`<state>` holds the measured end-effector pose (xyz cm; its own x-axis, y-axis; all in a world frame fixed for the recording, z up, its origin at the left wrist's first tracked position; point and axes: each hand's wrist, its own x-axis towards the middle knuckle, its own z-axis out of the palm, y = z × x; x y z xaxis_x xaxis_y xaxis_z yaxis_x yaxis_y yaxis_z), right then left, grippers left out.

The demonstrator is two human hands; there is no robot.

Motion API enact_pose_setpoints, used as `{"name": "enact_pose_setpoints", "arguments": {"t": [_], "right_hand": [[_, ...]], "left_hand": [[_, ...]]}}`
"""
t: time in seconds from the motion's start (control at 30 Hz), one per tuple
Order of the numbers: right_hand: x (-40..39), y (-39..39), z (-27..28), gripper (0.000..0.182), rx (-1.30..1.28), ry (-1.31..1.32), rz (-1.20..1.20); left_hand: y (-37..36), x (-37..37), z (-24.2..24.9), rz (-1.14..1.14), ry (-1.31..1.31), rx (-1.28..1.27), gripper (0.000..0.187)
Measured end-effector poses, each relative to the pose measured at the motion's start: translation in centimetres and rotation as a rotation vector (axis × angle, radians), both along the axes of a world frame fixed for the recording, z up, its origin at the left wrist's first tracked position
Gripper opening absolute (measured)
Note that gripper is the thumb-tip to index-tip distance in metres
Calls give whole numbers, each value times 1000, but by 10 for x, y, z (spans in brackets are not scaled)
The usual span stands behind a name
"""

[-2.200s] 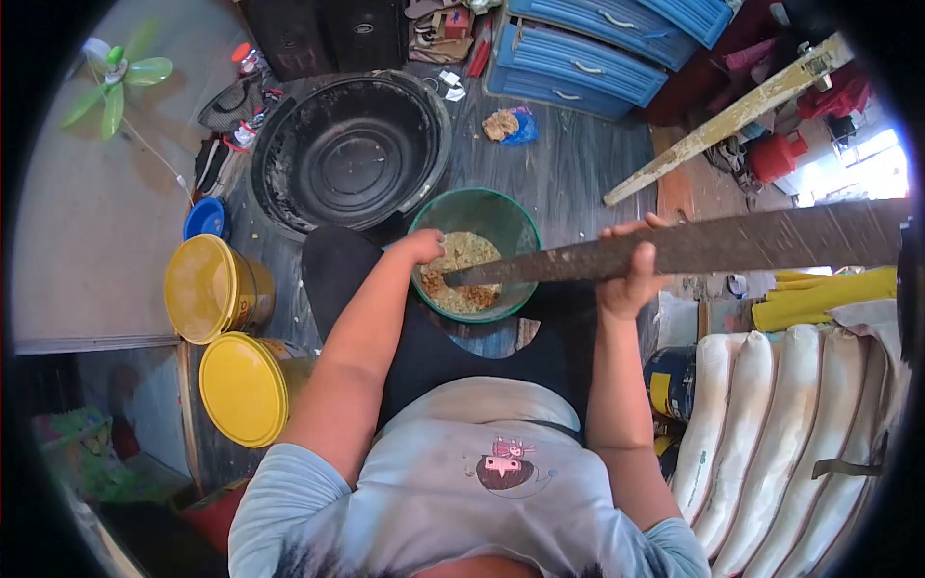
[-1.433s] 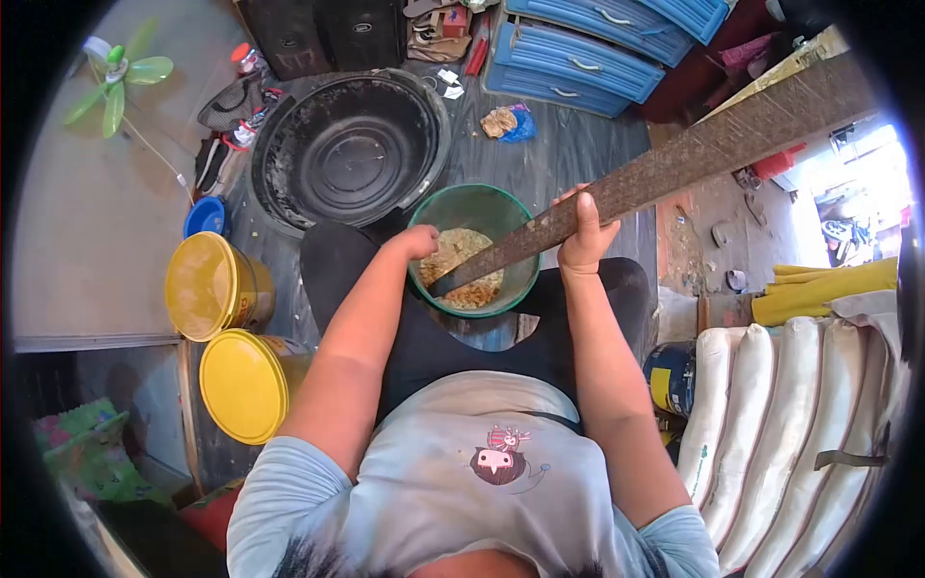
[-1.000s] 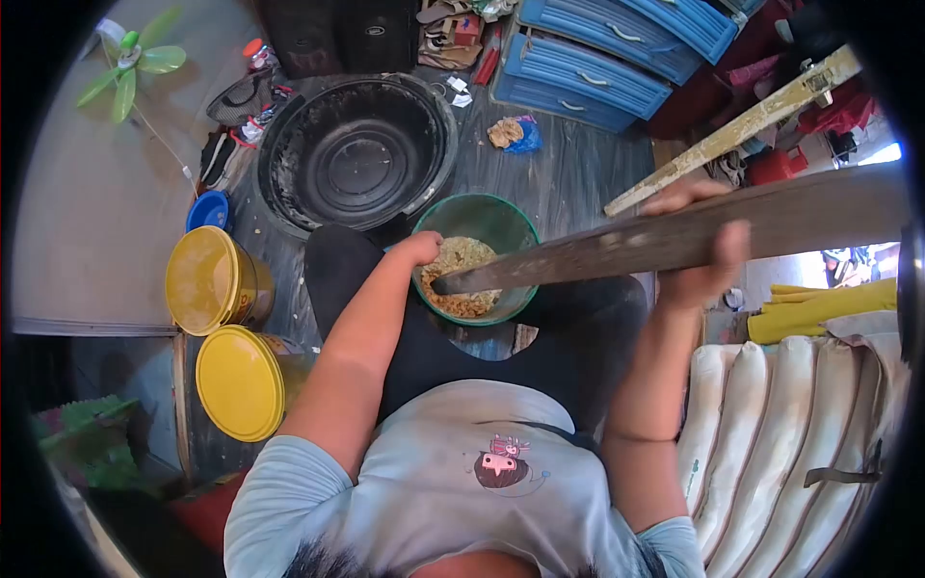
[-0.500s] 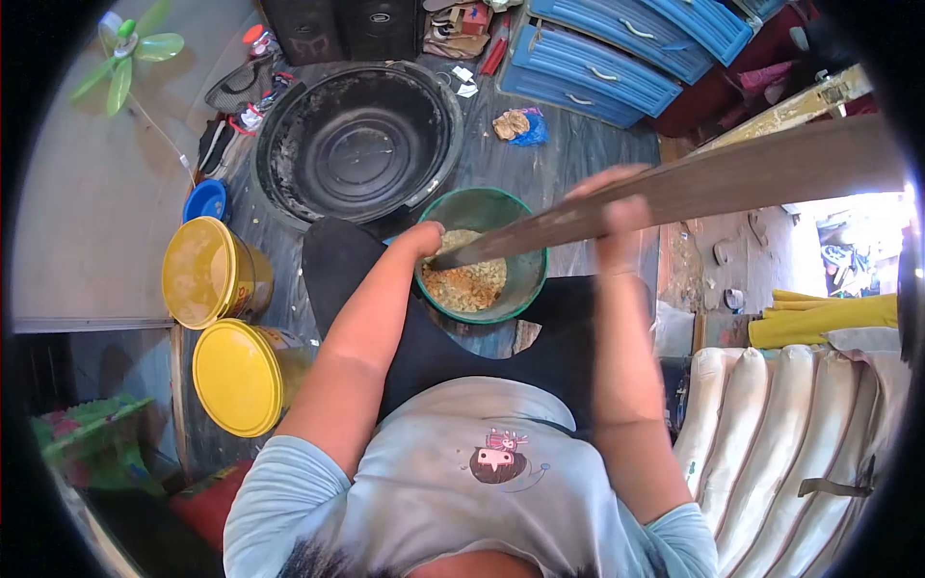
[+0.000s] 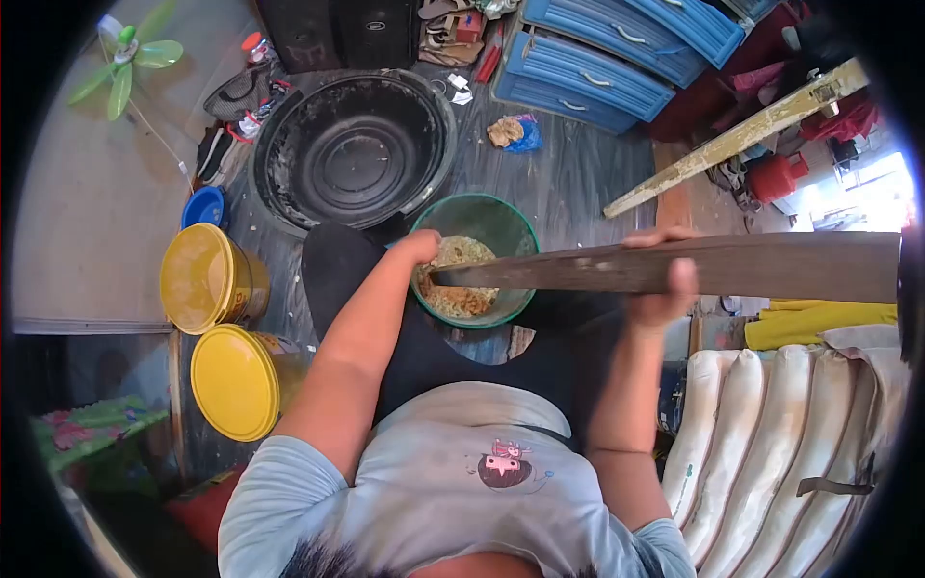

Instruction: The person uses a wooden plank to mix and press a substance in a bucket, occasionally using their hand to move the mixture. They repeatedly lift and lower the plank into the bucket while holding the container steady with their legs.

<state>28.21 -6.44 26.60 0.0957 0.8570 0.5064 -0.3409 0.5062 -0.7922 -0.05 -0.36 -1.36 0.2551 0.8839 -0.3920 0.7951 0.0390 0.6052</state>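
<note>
Cluttered floor; right hand (image 5: 663, 289) gripping plank (image 5: 771, 267)

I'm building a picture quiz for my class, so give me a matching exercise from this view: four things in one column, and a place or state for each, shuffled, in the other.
Things:
1. green bucket
2. long board
3. black tub
4. two yellow-lidded buckets

Places or states:
A. empty, on the floor beyond the green bucket
B. side by side on the person's left
C. gripped by the right hand, its tip in the mix
D. between the knees, holding a crumbly tan mix, left hand at its rim

Pairs: 1-D, 2-C, 3-A, 4-B
</note>
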Motion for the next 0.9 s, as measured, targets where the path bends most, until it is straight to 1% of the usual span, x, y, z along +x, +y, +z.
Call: {"name": "enact_pose_setpoints", "arguments": {"t": [0.03, 0.07, 0.1, 0.13, 0.17, 0.23, 0.27, 0.33, 0.37, 0.4, 0.43, 0.47, 0.5, 0.53, 0.57, 0.6, 0.63, 0.7, 0.73, 0.8, 0.83, 0.9], "right_hand": [[9, 0, 28, 43, 42, -24, -11], [28, 3, 53, 45, 65, -84, 10], [43, 6, 84, 46, 156, -187, -130], [62, 5, 144, 51, 68, -52, 164], [78, 11, 172, 57, 121, -265, 75], [88, 34, 222, 63, 425, -480, 240], [82, 34, 230, 63, 421, -479, 238], [65, 31, 235, 57, 253, -206, 312], [70, 33, 227, 57, 249, -205, 311], [78, 37, 209, 59, 220, -330, 95], [83, 42, 186, 61, 190, -452, -121], [74, 46, 143, 54, 80, -303, 9], [49, 44, 93, 47, 8, -241, -31], [42, 53, 18, 36, -8, -445, -411], [13, 54, -50, 29, 17, -430, -467], [-3, 49, -107, 28, -135, -236, -216], [-9, 43, -122, 25, -95, -148, -120], [-18, 35, -120, 32, -168, -159, -127], [-21, 32, -117, 32, -161, -156, -129], [-23, 23, -104, 41, -152, -213, -150], [-23, 21, -93, 41, -148, -217, -148], [-24, 17, -72, 52, -38, -6, -245]], "left_hand": [[1, 0, 0, -7, 5, -4, 25], [3, 1, 1, -29, 61, -56, 30], [5, 2, 4, -49, 114, -105, 36], [4, 3, 10, -56, 116, -110, 36], [2, 3, 23, -36, 93, -157, 38], [0, 4, 28, -20, 70, -208, 39], [0, 4, 27, 13, 50, -199, 41], [-2, 4, 23, 42, 32, -196, 42], [-4, 4, 22, 58, 21, -150, 35], [-5, 4, 20, 76, 8, -102, 30], [-4, 4, 20, 78, 8, -104, 30], [-4, 4, 20, 76, 2, -95, 31], [-5, 3, 20, 73, -3, -89, 32], [-5, 4, 20, 76, -5, -91, 32], [-3, 4, 21, 37, 23, -109, 37], [-3, 4, 23, -8, 54, -130, 43], [-3, 5, 27, -7, 55, -125, 43], [-6, 5, 35, 32, 27, -217, 43], [-4, 2, 31, 31, 29, -210, 43], [-5, 2, 12, 23, 35, -91, 42], [-4, 2, 14, 26, 30, -87, 42], [-4, 1, 17, 9, 42, -138, 42]]}}
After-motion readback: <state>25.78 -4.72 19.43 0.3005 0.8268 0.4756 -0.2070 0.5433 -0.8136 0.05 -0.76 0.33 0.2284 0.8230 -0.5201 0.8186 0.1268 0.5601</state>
